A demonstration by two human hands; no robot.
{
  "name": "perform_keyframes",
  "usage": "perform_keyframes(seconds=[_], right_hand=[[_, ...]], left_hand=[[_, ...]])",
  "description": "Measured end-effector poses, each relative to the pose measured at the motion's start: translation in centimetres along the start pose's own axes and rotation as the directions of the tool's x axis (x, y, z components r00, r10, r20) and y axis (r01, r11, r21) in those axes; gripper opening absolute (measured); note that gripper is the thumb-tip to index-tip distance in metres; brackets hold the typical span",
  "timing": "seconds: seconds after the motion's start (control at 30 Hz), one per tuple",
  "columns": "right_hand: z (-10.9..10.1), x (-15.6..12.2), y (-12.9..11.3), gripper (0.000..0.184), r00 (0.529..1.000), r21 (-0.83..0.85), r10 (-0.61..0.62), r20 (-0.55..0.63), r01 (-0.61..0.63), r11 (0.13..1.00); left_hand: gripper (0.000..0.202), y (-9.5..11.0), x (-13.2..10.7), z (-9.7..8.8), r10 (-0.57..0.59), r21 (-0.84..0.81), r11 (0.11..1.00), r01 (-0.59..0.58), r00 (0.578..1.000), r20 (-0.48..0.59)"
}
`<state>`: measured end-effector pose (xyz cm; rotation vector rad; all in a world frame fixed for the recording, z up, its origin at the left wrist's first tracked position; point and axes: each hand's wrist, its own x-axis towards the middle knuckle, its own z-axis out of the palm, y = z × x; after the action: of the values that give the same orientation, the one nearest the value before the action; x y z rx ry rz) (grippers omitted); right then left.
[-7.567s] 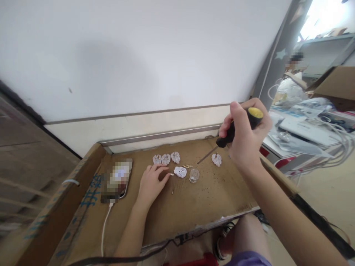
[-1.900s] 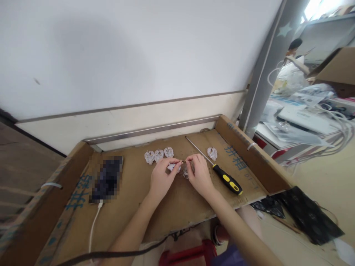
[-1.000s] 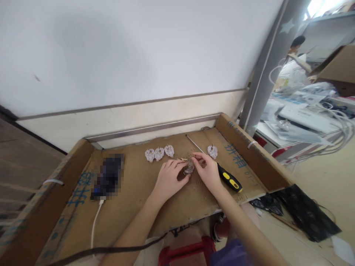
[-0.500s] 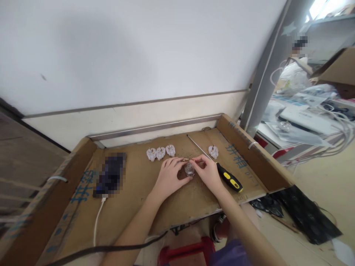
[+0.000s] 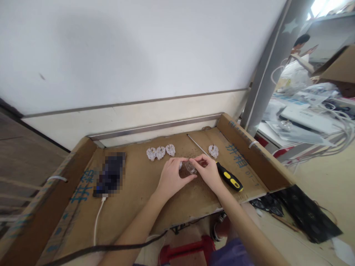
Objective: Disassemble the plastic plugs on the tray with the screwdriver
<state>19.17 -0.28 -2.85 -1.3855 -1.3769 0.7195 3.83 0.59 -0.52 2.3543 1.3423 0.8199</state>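
I can't see all of the clear plug shell (image 5: 190,168) past the right hand (image 5: 207,170), and the left hand (image 5: 172,174) mostly hides a white piece (image 5: 180,165). The phone's (image 5: 110,174) screen is blurred, and the red stool (image 5: 185,252) is cut off below.

shell (image 5: 190,168): clear, glossy plastic
plugs (image 5: 160,153) at shell's ten o'clock: plastic and metal
screwdriver (image 5: 229,177): metal, plastic
tray (image 5: 138,177): matt cardboard

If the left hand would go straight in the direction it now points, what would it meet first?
Probably the clear plastic piece, between the left hand and right hand; they may already touch it, as depth is unclear.
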Motion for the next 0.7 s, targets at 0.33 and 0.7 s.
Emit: perform_keyframes(seconds=[0.33, 0.7], right_hand=[[0.06, -0.13, -0.44, 0.031, 0.998, 0.093, -0.006, -0.065, 0.012, 0.996], [0.12, -0.21, -0.52, 0.038, 1.0, 0.211, 0.008, 0.014, -0.01, 0.977]], left_hand=[[0.05, -0.16, -0.09, 0.59, 0.083, 0.031, 0.996, -0.082, 0.996, -0.035], [0.047, 0.02, -0.07, 0.4, 0.059, -0.037, 0.997, -0.063, 0.992, -0.109]])
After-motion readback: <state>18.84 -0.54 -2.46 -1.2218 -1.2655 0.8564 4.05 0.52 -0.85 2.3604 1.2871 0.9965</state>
